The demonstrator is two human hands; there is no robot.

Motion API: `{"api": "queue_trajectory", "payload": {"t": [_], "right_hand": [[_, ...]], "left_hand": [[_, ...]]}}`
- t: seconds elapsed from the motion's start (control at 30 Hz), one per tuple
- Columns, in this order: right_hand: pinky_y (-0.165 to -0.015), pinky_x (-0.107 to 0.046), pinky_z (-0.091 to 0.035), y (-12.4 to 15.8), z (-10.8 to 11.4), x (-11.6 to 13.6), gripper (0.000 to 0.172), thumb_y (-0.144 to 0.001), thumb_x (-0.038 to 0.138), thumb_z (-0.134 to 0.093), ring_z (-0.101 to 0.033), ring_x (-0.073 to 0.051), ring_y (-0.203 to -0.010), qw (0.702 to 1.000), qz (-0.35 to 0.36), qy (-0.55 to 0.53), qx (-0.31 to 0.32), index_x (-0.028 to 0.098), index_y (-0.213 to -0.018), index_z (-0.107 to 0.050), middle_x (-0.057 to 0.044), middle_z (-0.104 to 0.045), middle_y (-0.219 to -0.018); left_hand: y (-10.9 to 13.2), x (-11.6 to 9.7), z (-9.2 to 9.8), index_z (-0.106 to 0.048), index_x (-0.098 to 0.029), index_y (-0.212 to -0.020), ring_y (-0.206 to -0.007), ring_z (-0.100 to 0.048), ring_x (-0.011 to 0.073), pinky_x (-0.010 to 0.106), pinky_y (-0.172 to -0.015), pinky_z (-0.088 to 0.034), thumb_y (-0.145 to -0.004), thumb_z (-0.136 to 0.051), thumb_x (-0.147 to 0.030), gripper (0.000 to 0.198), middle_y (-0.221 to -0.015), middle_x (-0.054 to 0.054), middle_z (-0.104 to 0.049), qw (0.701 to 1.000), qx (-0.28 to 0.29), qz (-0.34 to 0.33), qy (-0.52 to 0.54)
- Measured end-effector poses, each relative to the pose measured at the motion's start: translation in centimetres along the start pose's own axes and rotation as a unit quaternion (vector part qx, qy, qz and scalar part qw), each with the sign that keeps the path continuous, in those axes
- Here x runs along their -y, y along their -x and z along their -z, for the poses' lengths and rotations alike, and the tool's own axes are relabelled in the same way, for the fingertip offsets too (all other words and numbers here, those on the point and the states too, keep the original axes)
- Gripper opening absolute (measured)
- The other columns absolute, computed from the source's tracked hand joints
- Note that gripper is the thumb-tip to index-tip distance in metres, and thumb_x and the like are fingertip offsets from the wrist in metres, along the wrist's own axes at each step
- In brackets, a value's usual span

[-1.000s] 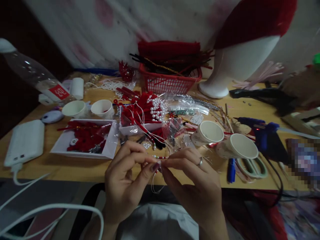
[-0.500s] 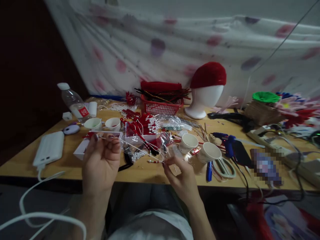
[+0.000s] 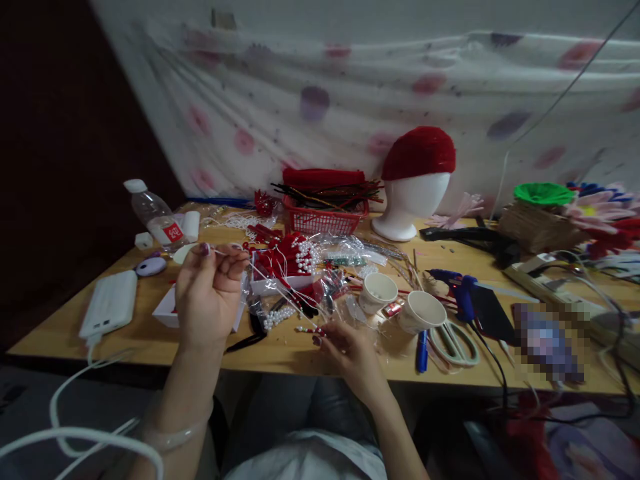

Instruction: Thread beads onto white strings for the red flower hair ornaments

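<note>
My left hand (image 3: 213, 293) is raised over the front left of the table, palm turned up, with thumb and fingers pinched on one end of a thin white cord (image 3: 284, 292). The cord slants down to the right, taut, towards my right hand (image 3: 353, 357). Thumb and fingers of that hand are closed around its lower end, just above the table. A short row of small red and white beads (image 3: 309, 330) shows at the right fingertips; whether it is threaded on the cord I cannot tell. Behind the cord lie red tassels (image 3: 280, 257) and strings of white pearl beads (image 3: 306, 257).
Two paper cups (image 3: 379, 292) (image 3: 424, 311), scissors (image 3: 455, 343), a blue marker (image 3: 422, 351) and a glue gun (image 3: 463, 293) lie to the right. Further back are a red basket (image 3: 325, 219) and a white foam head (image 3: 415, 200). A power bank (image 3: 110, 303) and bottle (image 3: 157, 220) stand left.
The whole view has shifted slightly. My right hand has moved down to the red and white beads, its fingers curling more. My left hand keeps its pinch, now covering more of the left-hand cups.
</note>
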State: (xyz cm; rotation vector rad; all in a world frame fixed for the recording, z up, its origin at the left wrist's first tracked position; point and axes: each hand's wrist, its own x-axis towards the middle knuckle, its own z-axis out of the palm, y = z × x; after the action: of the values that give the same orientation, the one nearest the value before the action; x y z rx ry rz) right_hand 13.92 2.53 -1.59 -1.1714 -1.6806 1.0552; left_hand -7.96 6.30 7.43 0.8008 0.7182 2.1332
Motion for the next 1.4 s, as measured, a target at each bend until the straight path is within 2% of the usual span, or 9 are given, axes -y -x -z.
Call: {"api": "queue_trajectory", "payload": {"t": [0.2, 0.37, 0.63, 0.77, 0.87, 1.0, 1.2, 1.3, 1.4], "right_hand": [[-0.054, -0.026, -0.051, -1.1, -0.9, -0.6, 0.02, -0.089, 0.035, -0.064, -0.067, -0.019, -0.061, 0.998, -0.01, 0.03, -0.051, 0.017, -0.085, -0.071, -0.007, -0.075, -0.072], [-0.056, -0.027, -0.055, -1.7, -1.1, -1.0, 0.022, -0.086, 0.024, -0.059, -0.07, -0.019, -0.066, 0.996, -0.014, 0.049, -0.07, 0.016, -0.103, -0.069, -0.012, -0.077, -0.093], [-0.048, -0.021, -0.05, 0.2, 0.7, 0.2, 0.015, -0.093, 0.024, -0.057, -0.068, -0.016, -0.058, 0.994, 0.0, 0.089, -0.068, 0.02, -0.093, -0.072, -0.005, -0.076, -0.079], [-0.042, -0.019, -0.044, 0.7, 1.4, 0.1, 0.015, -0.094, 0.026, -0.059, -0.063, -0.014, -0.051, 0.984, 0.036, 0.136, -0.106, 0.021, -0.085, -0.07, -0.001, -0.07, -0.066], [-0.043, -0.018, -0.044, 0.9, 1.5, -0.2, 0.018, -0.095, 0.029, -0.061, -0.062, -0.013, -0.051, 0.979, 0.045, 0.15, -0.132, 0.021, -0.08, -0.067, 0.001, -0.069, -0.063], [-0.05, -0.018, -0.048, 1.0, 1.3, 0.0, 0.016, -0.096, 0.028, -0.059, -0.062, -0.012, -0.051, 0.975, 0.075, 0.159, -0.136, 0.022, -0.083, -0.065, 0.002, -0.068, -0.064], [-0.044, -0.019, -0.039, 0.8, 1.0, 0.2, 0.023, -0.1, 0.03, -0.051, -0.056, -0.012, -0.048, 0.978, 0.046, 0.143, -0.145, 0.021, -0.081, -0.061, 0.003, -0.056, -0.059], [-0.043, -0.021, -0.032, 0.7, 1.2, -0.3, 0.037, -0.101, 0.031, -0.051, -0.046, -0.01, -0.043, 0.965, 0.083, 0.196, -0.154, 0.021, -0.067, -0.054, 0.005, -0.047, -0.053], [-0.048, -0.023, -0.032, 0.6, 1.2, -0.7, 0.046, -0.101, 0.033, -0.055, -0.046, -0.009, -0.043, 0.947, 0.133, 0.24, -0.169, 0.02, -0.057, -0.049, 0.004, -0.049, -0.05]], "left_hand": [[-1.6, 1.1, -1.4, -0.062, -0.019, -0.078, -0.067, -0.072, 0.011, 0.018, -0.067, -0.061, -0.086, -0.073, -0.024, 0.015, -0.073, 0.0, -0.073, 0.997, 0.054, 0.044, -0.031], [-2.7, 2.1, -2.0, -0.062, -0.019, -0.081, -0.069, -0.072, 0.0121, 0.019, -0.066, -0.061, -0.086, -0.072, -0.023, 0.012, -0.075, 0.001, -0.072, 0.989, 0.096, 0.08, -0.075], [-3.5, 4.0, -1.0, -0.06, -0.019, -0.083, -0.068, -0.07, 0.017, 0.029, -0.064, -0.059, -0.078, -0.076, -0.033, 0.021, -0.076, 0.002, -0.071, 0.96, 0.149, 0.131, -0.195], [-4.7, 4.8, 0.2, -0.069, -0.017, -0.081, -0.056, -0.062, 0.015, 0.024, -0.05, -0.047, -0.074, -0.074, -0.035, 0.02, -0.068, 0.002, -0.068, 0.907, 0.136, 0.073, -0.391], [-6.3, 4.9, 1.1, -0.073, -0.018, -0.078, -0.066, -0.061, 0.0136, 0.024, -0.059, -0.047, -0.072, -0.074, -0.023, 0.008, -0.077, 0.001, -0.07, 0.871, 0.108, -0.028, -0.478], [-8.6, 4.2, 1.9, -0.073, -0.017, -0.08, -0.067, -0.062, 0.0133, 0.027, -0.066, -0.049, -0.08, -0.066, -0.021, 0.008, -0.086, 0.002, -0.072, 0.777, 0.107, -0.16, -0.6], [-10.8, 3.5, 3.1, -0.074, -0.015, -0.083, -0.075, -0.065, 0.0176, 0.032, -0.074, -0.052, -0.083, -0.067, -0.023, 0.011, -0.087, 0.002, -0.073, 0.743, 0.1, -0.173, -0.639], [-11.7, 4.1, 4.0, -0.076, -0.015, -0.089, -0.092, -0.068, 0.0234, 0.038, -0.088, -0.053, -0.085, -0.063, -0.022, 0.015, -0.094, 0.006, -0.074, 0.728, 0.124, -0.167, -0.654], [-11.9, 4.6, 4.4, -0.076, -0.016, -0.097, -0.105, -0.067, 0.0267, 0.043, -0.098, -0.05, -0.087, -0.054, -0.017, 0.024, -0.104, 0.009, -0.074, 0.718, 0.139, -0.163, -0.662]]}}
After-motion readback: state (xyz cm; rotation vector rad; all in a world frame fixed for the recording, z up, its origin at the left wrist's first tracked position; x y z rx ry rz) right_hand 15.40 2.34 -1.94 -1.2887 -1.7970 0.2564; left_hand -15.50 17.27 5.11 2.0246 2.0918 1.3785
